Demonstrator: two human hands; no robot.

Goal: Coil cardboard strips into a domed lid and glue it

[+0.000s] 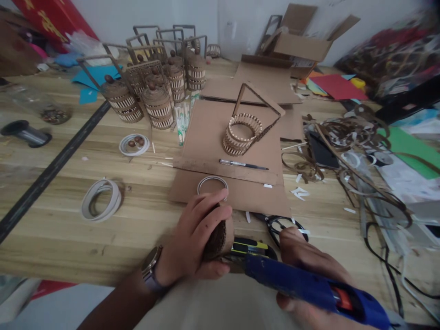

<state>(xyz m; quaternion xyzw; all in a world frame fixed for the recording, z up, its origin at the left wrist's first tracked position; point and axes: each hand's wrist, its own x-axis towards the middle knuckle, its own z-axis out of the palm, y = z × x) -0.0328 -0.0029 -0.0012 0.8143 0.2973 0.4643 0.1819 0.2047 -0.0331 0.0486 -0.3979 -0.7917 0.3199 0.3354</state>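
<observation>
My left hand [187, 238], with a watch on its wrist, is closed around a round coil of brown corrugated cardboard [226, 238]. My right hand [305, 254] grips a blue hot glue gun [288, 275], its nozzle pointing left, close to the coil; whether it touches cannot be made out. Behind the nozzle lies a yellow and black utility knife [250, 246]. Scissors with black handles [271, 229] lie partly behind my right hand. Just beyond my left fingers is a thin white ring [199, 183]. A small slatted basket with an angular handle [237, 145] stands on the cardboard sheet [202, 133].
Several lidded baskets with handles [158, 107] stand at the back left. A pen [244, 164] lies on a cardboard strip. Paper strip rolls [117, 201] and a spool [25, 133] are left; brown strip scraps [357, 130], a phone [323, 150] and cables [388, 266] are right.
</observation>
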